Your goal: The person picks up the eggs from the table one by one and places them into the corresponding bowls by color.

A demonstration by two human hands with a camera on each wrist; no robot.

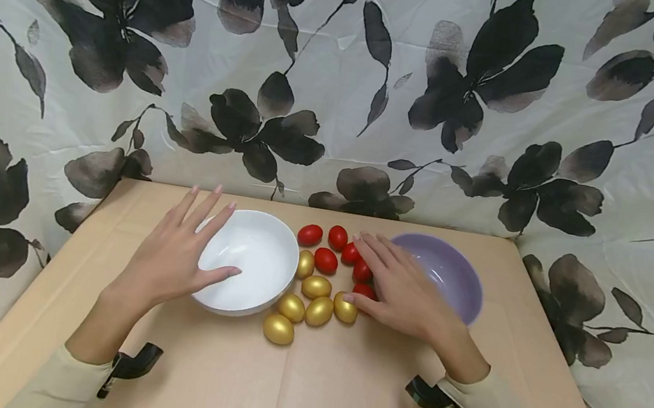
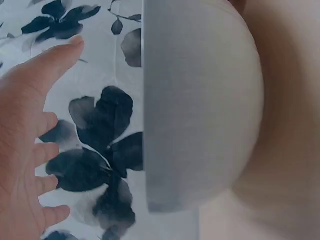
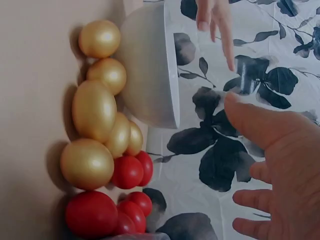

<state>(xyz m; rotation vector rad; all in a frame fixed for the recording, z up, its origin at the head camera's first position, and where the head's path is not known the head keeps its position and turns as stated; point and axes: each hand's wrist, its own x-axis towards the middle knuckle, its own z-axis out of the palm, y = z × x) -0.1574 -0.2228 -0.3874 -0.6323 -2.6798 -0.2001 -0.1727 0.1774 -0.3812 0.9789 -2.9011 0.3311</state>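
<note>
A white bowl (image 1: pixel 248 263) stands left of centre on the table, and a purple bowl (image 1: pixel 449 279) stands to the right. Between them lie several gold eggs (image 1: pixel 319 311) and several red eggs (image 1: pixel 326 260). My left hand (image 1: pixel 177 252) hovers over the left side of the white bowl, fingers spread and holding nothing. My right hand (image 1: pixel 403 289) is above the red eggs and the near-left side of the purple bowl, its fingers extended and hiding part of both. In the right wrist view that hand (image 3: pixel 285 155) shows nothing in its grasp.
The light wooden table (image 1: pixel 199 382) ends at a white cloth (image 1: pixel 343 94) with dark flowers, which hangs behind and at the sides. Each wrist bears a black camera strap (image 1: pixel 135 362). The nearest gold egg sits close to the white bowl's right side.
</note>
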